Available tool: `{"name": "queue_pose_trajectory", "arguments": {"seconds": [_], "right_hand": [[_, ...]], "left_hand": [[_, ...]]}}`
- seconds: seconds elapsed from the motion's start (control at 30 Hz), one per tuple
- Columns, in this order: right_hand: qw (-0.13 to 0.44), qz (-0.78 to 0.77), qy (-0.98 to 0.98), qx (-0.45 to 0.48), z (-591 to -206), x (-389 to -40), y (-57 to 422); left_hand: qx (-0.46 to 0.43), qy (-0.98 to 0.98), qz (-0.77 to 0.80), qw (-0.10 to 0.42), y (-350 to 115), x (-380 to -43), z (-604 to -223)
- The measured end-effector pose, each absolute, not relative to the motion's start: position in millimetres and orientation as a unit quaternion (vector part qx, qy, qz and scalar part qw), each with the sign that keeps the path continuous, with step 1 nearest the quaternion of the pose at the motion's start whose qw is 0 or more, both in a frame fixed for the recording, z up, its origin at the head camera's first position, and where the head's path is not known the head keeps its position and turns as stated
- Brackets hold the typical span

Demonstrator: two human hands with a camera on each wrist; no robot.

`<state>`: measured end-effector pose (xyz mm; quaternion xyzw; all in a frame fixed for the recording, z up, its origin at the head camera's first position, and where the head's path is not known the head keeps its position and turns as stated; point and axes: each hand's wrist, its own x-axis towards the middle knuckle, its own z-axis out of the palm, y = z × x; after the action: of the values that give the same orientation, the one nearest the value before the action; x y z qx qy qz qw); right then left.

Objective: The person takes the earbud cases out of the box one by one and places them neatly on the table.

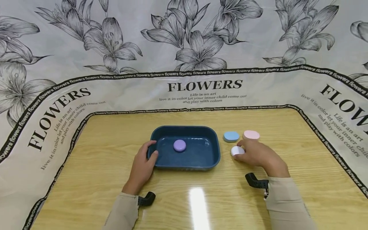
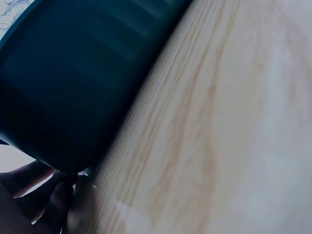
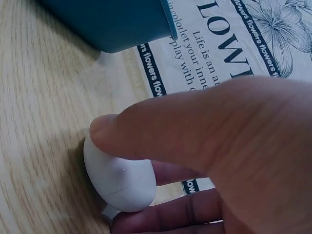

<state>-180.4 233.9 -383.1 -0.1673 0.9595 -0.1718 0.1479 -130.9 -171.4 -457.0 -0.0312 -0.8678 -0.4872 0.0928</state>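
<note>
My left hand (image 1: 143, 164) grips the left end of a dark blue rectangular basin (image 1: 184, 164), thumb at its near left corner and fingers at the rim. In the left wrist view, those fingers (image 2: 56, 200) curl at the corner of the basin (image 2: 87, 78). A round purple soap bar (image 1: 179, 145) lies inside the basin. Right of the basin, my right hand (image 1: 257, 153) pinches a white soap bar (image 1: 236, 151) between thumb and fingers, low over the table. The right wrist view shows the thumb across the top of the white soap bar (image 3: 119, 180).
An oval blue soap bar (image 1: 231, 136) and a pink one (image 1: 251, 134) lie just beyond my right hand. The wooden table (image 1: 100, 153) is bordered by a flower-printed cloth (image 1: 129, 92) at the back and sides.
</note>
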Motion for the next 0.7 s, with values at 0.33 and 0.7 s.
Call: {"name": "queue_pose_trajectory", "arguments": {"seconds": [0.33, 0.7], "right_hand": [[0.145, -0.153, 0.964, -0.161, -382.9, -179.7, 230.7], [0.153, -0.134, 0.969, -0.144, -377.4, -180.6, 227.4]], "left_hand": [[-0.039, -0.867, -0.487, 0.097, -173.0, -131.7, -456.1], [-0.035, -0.866, -0.490, 0.094, -173.4, -132.6, -457.1]]}}
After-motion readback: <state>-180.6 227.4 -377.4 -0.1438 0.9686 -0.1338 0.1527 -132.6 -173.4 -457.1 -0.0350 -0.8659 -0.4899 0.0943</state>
